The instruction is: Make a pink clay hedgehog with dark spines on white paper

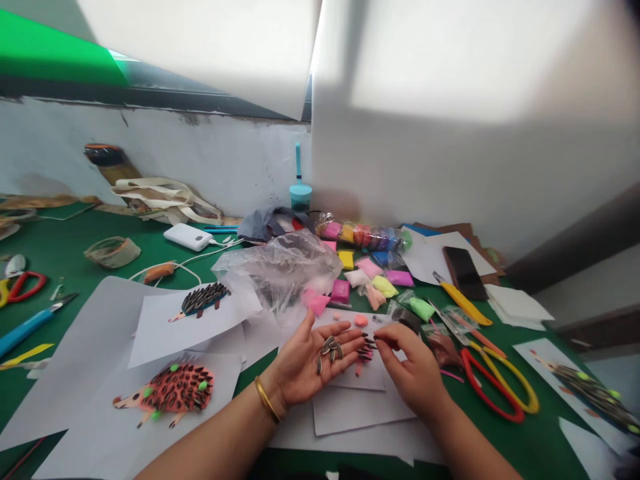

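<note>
My left hand (pixel 313 360) is turned palm up with its fingers stretched out and holds several striped sunflower seeds (pixel 330 349) on the palm and fingers. Just right of its fingertips, my right hand (pixel 407 367) is closed in a pinch on a dark sunflower seed (pixel 377 339), which mostly hides behind the fingers. Between and below the hands a small pink clay hedgehog (pixel 367 353) with dark seed spines lies on white paper (pixel 360 417); my left fingers cover part of it. Small pink clay bits (pixel 361 321) lie beyond it.
A seed-covered pink hedgehog (pixel 170 393) and a dark one (pixel 205 298) lie on paper at left. Coloured clay packets (pixel 385 287) and a clear plastic bag (pixel 280 267) lie behind. Scissors (pixel 493 393), a yellow cutter (pixel 465 300) and a phone (pixel 464 272) are at right.
</note>
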`<state>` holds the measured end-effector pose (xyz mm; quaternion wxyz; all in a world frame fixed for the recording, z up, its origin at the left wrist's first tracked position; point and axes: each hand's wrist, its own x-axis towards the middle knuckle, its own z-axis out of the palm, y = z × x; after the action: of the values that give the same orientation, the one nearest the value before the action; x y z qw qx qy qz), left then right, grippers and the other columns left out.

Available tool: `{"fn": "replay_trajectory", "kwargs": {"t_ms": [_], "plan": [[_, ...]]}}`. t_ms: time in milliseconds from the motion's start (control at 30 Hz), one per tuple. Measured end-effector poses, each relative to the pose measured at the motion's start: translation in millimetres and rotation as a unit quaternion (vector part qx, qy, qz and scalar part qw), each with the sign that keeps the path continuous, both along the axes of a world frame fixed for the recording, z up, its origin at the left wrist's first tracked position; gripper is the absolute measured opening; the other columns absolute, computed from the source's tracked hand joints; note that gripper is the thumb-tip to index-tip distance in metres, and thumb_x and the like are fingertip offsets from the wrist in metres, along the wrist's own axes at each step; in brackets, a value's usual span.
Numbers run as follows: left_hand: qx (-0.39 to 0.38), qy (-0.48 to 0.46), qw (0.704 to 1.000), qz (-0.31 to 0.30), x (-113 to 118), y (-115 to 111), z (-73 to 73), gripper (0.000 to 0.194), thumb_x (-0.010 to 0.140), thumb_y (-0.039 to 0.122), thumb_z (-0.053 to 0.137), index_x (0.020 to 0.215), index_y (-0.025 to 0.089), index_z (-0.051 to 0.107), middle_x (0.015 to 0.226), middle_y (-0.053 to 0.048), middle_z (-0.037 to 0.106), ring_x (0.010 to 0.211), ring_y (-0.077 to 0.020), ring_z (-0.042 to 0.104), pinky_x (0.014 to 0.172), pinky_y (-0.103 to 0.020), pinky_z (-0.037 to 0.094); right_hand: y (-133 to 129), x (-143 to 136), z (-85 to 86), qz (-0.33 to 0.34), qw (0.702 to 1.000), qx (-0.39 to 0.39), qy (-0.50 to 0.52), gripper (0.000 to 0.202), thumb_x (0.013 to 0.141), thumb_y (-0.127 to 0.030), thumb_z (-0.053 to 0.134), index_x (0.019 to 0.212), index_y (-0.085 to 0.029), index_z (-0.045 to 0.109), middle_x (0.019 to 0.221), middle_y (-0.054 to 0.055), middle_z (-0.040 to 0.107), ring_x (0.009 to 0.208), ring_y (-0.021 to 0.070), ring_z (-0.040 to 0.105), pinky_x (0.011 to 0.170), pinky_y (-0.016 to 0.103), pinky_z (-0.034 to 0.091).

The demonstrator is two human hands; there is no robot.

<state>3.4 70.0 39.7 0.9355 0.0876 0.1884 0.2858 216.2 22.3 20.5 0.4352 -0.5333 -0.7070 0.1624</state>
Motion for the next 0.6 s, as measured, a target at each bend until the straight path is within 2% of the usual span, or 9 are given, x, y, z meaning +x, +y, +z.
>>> {"fn": "replay_trajectory", "kwargs": {"t_ms": [100,233,433,600], "plan": [[-0.001,-0.001,1.000,-0.012,1,0,-0.8,0.066,0.094,0.059,0.035,0.129,0.004,0.048,0.139,-0.022,0.048,0.127,-0.0281,0.049,0.105,-0.037,0.041,-2,-4,-2.6,0.004,1.000,-0.018,0.019,0.007,0.090,-0.022,0.053,0.091,-0.022,0.060,0.088,0.003,0.065,0.077,0.0167,0.058,0.068,0.030,0.048],[0.004,-0.027,0.999,-0.031,5,-4,-1.4,0.066,0.095,0.058,0.033,0.128,0.004,0.051,0.128,-0.020,0.056,0.110,-0.0235,0.061,0.096,-0.032,0.046,-6,-19,-0.6,0.070,0.997,0.022,0.033,0.008,0.089,-0.019,0.056,0.093,-0.023,0.062,0.098,0.005,0.064,0.095,0.0196,0.059,0.082,0.035,0.049],[-0.013,-0.035,0.998,-0.045,10,-8,-5.0,0.067,0.094,0.062,0.032,0.124,0.006,0.053,0.103,-0.014,0.065,0.078,-0.0154,0.065,0.076,-0.026,0.051,-5,-27,4.1,0.102,0.993,0.042,-0.051,0.022,0.087,-0.020,0.060,0.107,-0.026,0.066,0.099,0.007,0.061,0.097,0.0223,0.056,0.083,0.040,0.048],[-0.019,-0.042,0.998,-0.038,9,-8,-5.2,0.072,0.093,0.065,0.030,0.127,0.006,0.052,0.098,-0.014,0.065,0.073,-0.0146,0.063,0.067,-0.024,0.050,-4,-23,4.0,0.094,0.992,0.003,-0.087,0.021,0.083,-0.023,0.066,0.104,-0.025,0.067,0.104,0.008,0.061,0.100,0.0247,0.056,0.085,0.042,0.048]]}}
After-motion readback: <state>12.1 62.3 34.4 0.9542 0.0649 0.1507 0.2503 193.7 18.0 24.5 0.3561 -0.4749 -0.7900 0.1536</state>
